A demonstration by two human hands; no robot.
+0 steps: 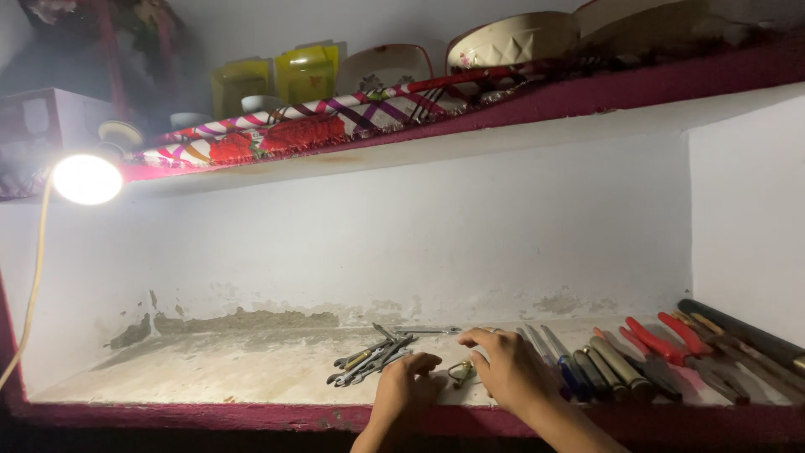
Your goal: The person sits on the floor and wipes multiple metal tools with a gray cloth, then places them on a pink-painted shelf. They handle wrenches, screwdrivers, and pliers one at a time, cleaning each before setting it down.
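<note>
My left hand (405,387) rests on the white shelf floor (251,369) near its front edge, fingers curled, just right of a small pile of metal wrenches (373,354). My right hand (507,367) lies palm down beside it, fingers spread and reaching left toward a long wrench (428,330) at the back of the pile. A small brass-coloured piece (460,372) sits between the two hands. I cannot see anything gripped in either hand.
A row of screwdrivers (579,369) and red-handled pliers (671,344) lies to the right, ending at a dark tube (742,331) by the right wall. A lit bulb (86,179) hangs at left. The upper shelf (470,117) holds bowls and yellow containers.
</note>
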